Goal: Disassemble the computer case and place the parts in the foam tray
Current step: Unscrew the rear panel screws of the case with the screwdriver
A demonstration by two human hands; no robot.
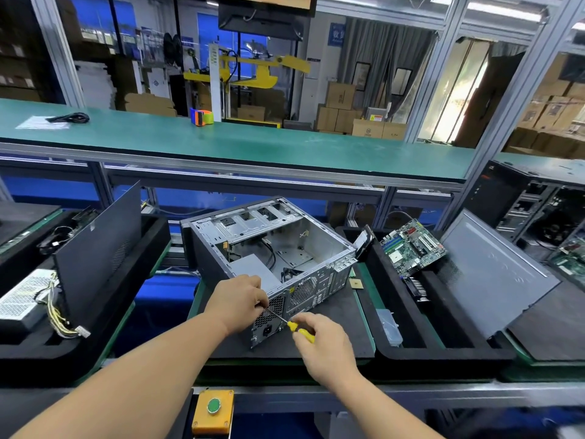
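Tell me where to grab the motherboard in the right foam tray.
Pinch the motherboard by its bare raised far edges, coming from above. It leans tilted in the foam tray, so those edges stand free, while its face is crowded with slots and components.

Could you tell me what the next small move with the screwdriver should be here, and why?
Probably turn the screwdriver to back out the screw. The right hand grips its yellow handle, its shaft reaches the rear panel of the computer case near the power supply grille, and the left hand steadies the tip there. The power supply is still inside.
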